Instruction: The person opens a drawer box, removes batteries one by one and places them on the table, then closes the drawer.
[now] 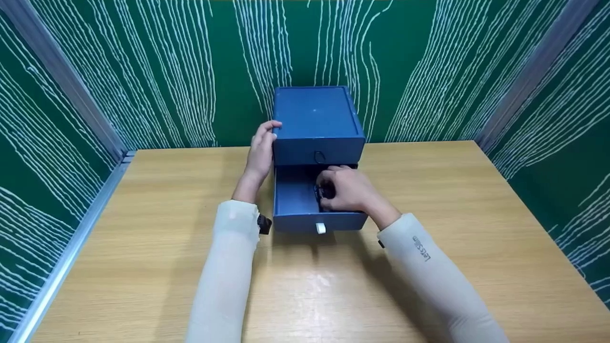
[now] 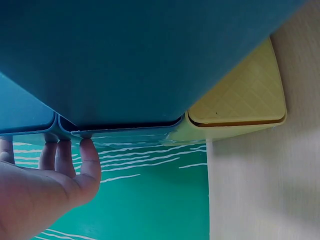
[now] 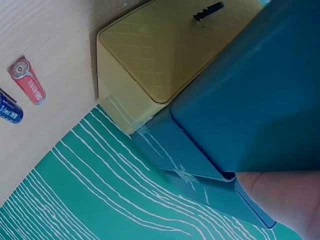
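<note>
A blue drawer cabinet (image 1: pixel 314 112) stands at the back of the table, its middle blue drawer (image 1: pixel 295 190) pulled out. My left hand (image 1: pixel 260 151) rests along the cabinet's left side, with fingertips at the upper edge; in the left wrist view its fingers (image 2: pixel 90 155) press the side wall. Inside the pulled-out drawer, my right hand (image 1: pixel 350 188) curls round a small dark object (image 1: pixel 327 190), whose kind is mostly hidden by the fingers. In the right wrist view the thumb (image 3: pixel 280 200) shows by the drawer's wall.
Below the blue drawers sits a closed yellow drawer (image 2: pixel 240 95) with a dark ribbed piece (image 3: pixel 209 11) at its front. A red battery (image 3: pixel 29 82) and a blue battery (image 3: pixel 10 110) lie on the wooden table (image 1: pixel 167 214). Green walls (image 1: pixel 238 114) with white lines stand behind.
</note>
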A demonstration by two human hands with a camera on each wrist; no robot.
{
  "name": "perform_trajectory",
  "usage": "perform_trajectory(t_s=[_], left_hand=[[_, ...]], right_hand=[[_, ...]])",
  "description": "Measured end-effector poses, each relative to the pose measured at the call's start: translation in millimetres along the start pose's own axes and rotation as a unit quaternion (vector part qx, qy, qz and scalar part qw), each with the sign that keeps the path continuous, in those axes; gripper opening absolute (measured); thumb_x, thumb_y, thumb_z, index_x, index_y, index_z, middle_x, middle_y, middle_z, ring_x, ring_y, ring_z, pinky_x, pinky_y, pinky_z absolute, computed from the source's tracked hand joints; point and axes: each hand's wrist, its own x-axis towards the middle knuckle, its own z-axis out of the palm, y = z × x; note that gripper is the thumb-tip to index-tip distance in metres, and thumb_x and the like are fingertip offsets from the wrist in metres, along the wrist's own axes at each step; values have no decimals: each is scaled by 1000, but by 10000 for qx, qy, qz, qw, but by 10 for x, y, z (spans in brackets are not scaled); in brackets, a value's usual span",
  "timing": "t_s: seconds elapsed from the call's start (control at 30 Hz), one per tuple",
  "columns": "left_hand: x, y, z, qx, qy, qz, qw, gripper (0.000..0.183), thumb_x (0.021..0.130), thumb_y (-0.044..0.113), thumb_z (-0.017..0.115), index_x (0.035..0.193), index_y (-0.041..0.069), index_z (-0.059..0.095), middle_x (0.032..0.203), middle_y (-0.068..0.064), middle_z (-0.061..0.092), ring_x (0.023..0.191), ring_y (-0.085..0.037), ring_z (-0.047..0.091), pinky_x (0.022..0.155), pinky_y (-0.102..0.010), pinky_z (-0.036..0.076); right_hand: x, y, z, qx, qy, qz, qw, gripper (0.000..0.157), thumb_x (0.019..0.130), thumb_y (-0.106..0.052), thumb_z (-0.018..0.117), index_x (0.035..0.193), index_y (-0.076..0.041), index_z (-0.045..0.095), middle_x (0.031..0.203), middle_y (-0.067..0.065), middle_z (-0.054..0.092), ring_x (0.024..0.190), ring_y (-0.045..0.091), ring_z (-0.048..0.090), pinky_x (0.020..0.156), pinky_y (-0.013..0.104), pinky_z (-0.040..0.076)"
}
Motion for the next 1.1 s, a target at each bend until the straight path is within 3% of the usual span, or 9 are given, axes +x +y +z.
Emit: perform_trajectory(t_s=[0.27, 0.53, 0.7, 0.9, 1.1], left_hand=[[12, -28, -11, -28, 16, -5, 10000, 33, 91, 13, 27, 117, 10, 46, 128, -3, 38, 115, -18, 28, 96, -37, 24], [149, -262, -26, 7, 82, 99, 9999, 31, 90, 16, 29, 113, 19, 50, 127, 2, 39, 114, -14, 29, 95, -35, 25], [161, -243, -22, 31, 141, 157, 9998, 32, 90, 15, 29, 113, 16, 50, 126, 1, 41, 114, -15, 30, 95, -34, 25], [184, -241, -6, 60, 177, 337, 9993, 33, 88, 12, 30, 114, 12, 50, 126, -1, 43, 115, -15, 32, 96, -33, 25], [169, -246, 3, 89, 171, 266, 9995, 32, 89, 13, 30, 113, 14, 50, 126, 0, 42, 115, -14, 32, 97, -33, 24]], right_hand=[[3, -15, -23, 282, -94, -57, 9995, 37, 64, -38, 62, 96, -21, 61, 95, -7, 60, 91, 17, 52, 78, 35, 42], [-18, -44, -118, 455, -80, -68, 9989, 38, 64, -39, 63, 97, -20, 60, 97, -7, 59, 92, 16, 51, 78, 35, 42], [-20, -19, -200, 589, -35, -211, 9980, 37, 64, -38, 63, 96, -20, 60, 95, -8, 57, 90, 15, 50, 78, 34, 42], [-57, 4, -272, 714, 10, -69, 9974, 35, 64, -37, 63, 96, -23, 60, 88, -9, 56, 81, 12, 49, 70, 32, 42], [-118, 8, -328, 735, 121, -51, 9972, 38, 63, -36, 64, 98, -22, 60, 86, -7, 57, 81, 13, 49, 69, 32, 41]])
